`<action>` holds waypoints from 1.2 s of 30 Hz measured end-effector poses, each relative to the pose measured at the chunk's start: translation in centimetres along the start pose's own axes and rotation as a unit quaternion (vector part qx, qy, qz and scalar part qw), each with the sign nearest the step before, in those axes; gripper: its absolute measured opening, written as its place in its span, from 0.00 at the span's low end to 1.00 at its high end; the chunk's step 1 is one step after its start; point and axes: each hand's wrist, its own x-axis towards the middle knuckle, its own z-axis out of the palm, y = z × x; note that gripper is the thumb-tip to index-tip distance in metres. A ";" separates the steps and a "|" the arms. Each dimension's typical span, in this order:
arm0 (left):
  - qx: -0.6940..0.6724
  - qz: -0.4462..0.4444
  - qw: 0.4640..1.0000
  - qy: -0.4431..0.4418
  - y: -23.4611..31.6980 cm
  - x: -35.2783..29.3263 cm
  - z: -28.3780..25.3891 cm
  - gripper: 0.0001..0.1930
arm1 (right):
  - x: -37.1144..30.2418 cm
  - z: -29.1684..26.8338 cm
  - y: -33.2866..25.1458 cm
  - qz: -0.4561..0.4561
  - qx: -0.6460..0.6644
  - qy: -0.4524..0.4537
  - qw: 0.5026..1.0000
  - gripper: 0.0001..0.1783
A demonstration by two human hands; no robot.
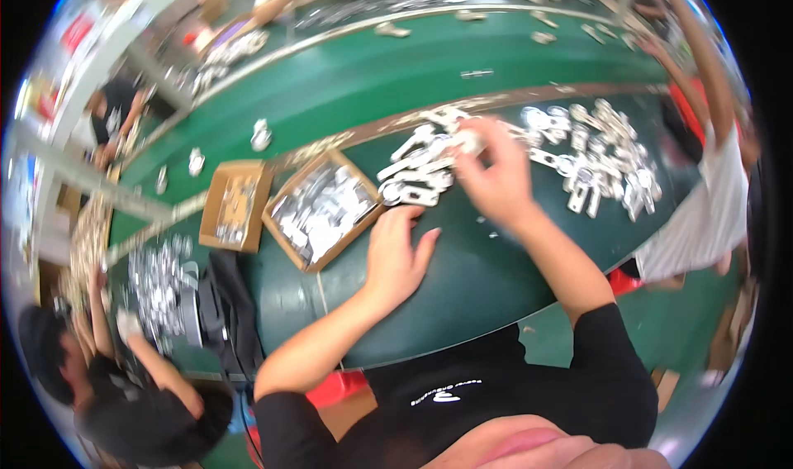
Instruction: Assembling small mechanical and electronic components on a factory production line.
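Note:
My right hand (pixel 501 176) is over the pile of white plastic parts (pixel 421 167) on the dark green table. Its thumb and fingers are closed around a small white plastic piece (pixel 469 142), blurred by motion. My left hand (pixel 396 258) lies on the tabletop at the near edge of that pile, thumb apart from the fingers, holding nothing. Its fingertips are beside a white part with a long body and a rounded end. Just left of it stands a cardboard box (pixel 301 258) filled with shiny silver-grey pieces.
A second cardboard box (pixel 213 209) with small pieces stands further left. More white parts (pixel 607 159) are heaped at the right. Beyond runs a green conveyor belt (pixel 363 72) with scattered pieces. A black bag-like item (pixel 227 304) and co-workers flank the table.

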 end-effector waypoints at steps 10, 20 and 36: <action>0.038 0.042 0.998 -0.008 -0.1 -0.4 0.1 0.18 | 9.6 3.5 9.3 -0.015 -0.249 -0.166 0.954 0.45; 0.030 0.036 0.999 -0.027 -0.3 0.0 0.3 0.17 | 6.0 -2.2 7.6 0.040 -0.179 -0.163 0.969 0.17; 0.063 0.036 0.995 -0.074 0.1 0.8 0.2 0.18 | -0.8 -6.8 6.8 0.163 -0.169 -0.216 0.948 0.09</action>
